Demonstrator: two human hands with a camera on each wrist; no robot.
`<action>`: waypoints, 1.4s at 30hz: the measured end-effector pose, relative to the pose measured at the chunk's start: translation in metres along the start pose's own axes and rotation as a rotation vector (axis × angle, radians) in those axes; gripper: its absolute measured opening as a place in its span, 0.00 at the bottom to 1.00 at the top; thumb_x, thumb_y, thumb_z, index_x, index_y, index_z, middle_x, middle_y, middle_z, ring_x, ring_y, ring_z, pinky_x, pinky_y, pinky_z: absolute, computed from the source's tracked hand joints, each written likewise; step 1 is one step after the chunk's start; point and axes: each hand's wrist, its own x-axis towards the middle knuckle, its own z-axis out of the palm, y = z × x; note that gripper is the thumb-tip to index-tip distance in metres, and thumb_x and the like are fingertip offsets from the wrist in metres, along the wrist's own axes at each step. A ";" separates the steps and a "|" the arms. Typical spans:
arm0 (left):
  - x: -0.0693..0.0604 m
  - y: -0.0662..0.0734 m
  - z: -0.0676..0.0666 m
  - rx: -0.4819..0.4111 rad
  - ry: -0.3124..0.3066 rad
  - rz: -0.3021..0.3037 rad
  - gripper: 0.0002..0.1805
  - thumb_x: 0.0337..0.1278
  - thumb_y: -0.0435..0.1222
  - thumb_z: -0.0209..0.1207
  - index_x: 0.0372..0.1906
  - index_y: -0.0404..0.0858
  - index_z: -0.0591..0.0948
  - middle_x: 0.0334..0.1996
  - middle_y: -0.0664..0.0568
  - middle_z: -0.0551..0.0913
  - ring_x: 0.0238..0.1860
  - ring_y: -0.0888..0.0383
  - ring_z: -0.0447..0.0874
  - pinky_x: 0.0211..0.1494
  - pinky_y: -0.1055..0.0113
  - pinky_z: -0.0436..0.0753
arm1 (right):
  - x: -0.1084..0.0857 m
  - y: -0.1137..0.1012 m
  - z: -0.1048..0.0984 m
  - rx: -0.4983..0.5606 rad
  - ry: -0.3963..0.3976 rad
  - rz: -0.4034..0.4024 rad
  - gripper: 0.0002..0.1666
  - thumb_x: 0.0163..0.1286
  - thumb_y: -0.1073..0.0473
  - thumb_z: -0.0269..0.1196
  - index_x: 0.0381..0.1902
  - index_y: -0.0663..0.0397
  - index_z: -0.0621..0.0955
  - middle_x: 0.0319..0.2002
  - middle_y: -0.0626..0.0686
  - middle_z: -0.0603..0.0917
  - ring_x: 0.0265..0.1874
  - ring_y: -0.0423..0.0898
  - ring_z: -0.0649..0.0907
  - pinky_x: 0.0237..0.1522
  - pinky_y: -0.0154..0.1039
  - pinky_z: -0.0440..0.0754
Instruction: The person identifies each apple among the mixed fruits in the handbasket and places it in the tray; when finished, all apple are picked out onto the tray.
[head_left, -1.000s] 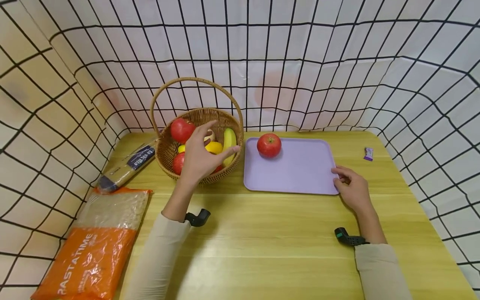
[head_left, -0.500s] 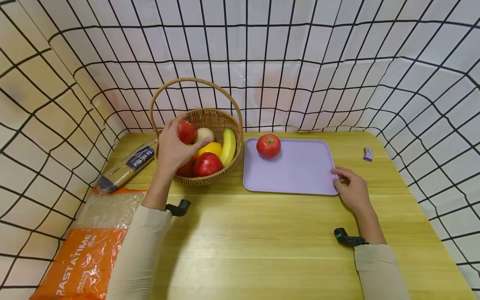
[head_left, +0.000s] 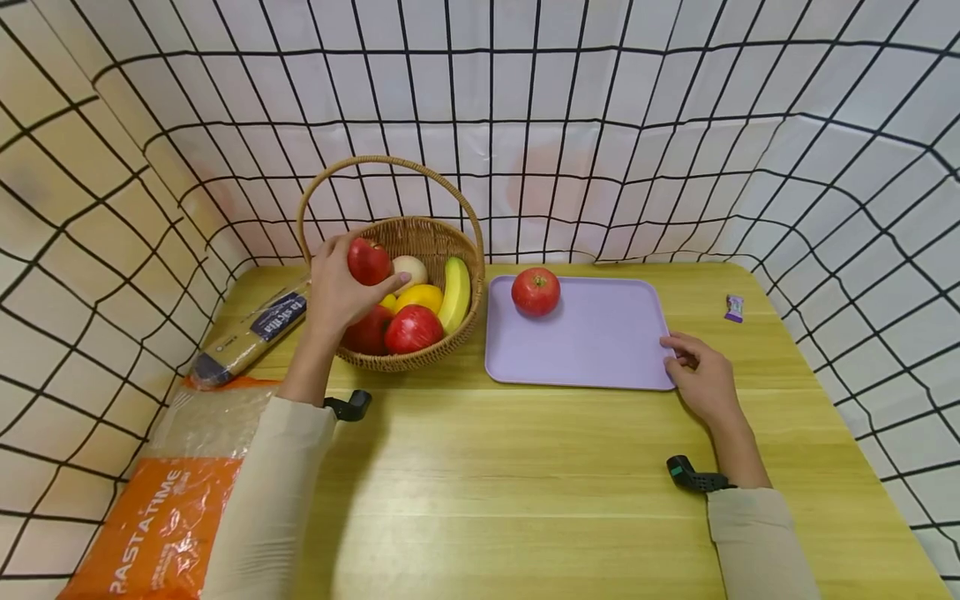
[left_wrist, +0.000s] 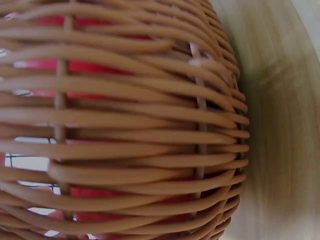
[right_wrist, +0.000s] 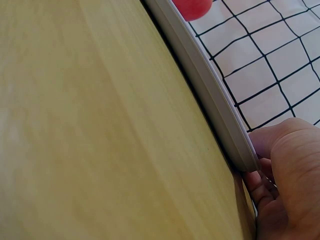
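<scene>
In the head view, my left hand [head_left: 333, 283] is at the left side of the wicker basket [head_left: 468, 312], its fingers and thumb around a red apple [head_left: 369, 262]. The hand hides part of that apple. A white round fruit [head_left: 409, 270], a yellow fruit [head_left: 420, 297], a banana [head_left: 455, 296] and a shiny red apple [head_left: 414, 330] also lie in the basket. My right hand [head_left: 703, 379] pinches the right edge of a light purple tray [head_left: 600, 342], thumb above and fingers below in the right wrist view. Another red apple [head_left: 536, 292] sits on the tray's far left part.
On the left lie a long pasta packet [head_left: 255, 329] and an orange PASTATIME bag [head_left: 161, 525], partly behind the left sleeve. A small purple wrapped candy [head_left: 735, 308] is at the right. Grid-patterned sheets [head_left: 555, 125] surround the wooden table [head_left: 525, 483].
My left hand has moved left from over the basket's middle to the red apple, uncovering the other fruit. That apple has shifted slightly. The right hand and tray stay in place.
</scene>
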 end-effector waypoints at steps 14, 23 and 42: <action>0.015 -0.011 0.001 0.043 -0.100 -0.041 0.61 0.50 0.66 0.69 0.84 0.51 0.51 0.83 0.42 0.50 0.74 0.34 0.63 0.69 0.30 0.71 | 0.000 -0.001 0.001 0.006 0.000 0.006 0.20 0.75 0.62 0.61 0.62 0.59 0.83 0.69 0.61 0.78 0.45 0.38 0.74 0.42 0.12 0.68; 0.020 -0.011 0.008 0.067 -0.102 -0.038 0.62 0.54 0.62 0.68 0.85 0.48 0.46 0.80 0.36 0.49 0.75 0.32 0.57 0.70 0.31 0.70 | -0.001 -0.004 0.000 -0.006 -0.008 0.018 0.20 0.75 0.61 0.61 0.63 0.58 0.83 0.69 0.61 0.77 0.45 0.38 0.75 0.42 0.12 0.68; 0.018 -0.011 0.007 0.057 -0.072 -0.016 0.52 0.56 0.45 0.73 0.82 0.48 0.57 0.76 0.33 0.58 0.71 0.32 0.64 0.67 0.31 0.74 | -0.002 -0.004 0.000 0.004 -0.013 0.023 0.20 0.76 0.62 0.60 0.63 0.59 0.82 0.70 0.61 0.76 0.47 0.43 0.74 0.42 0.13 0.68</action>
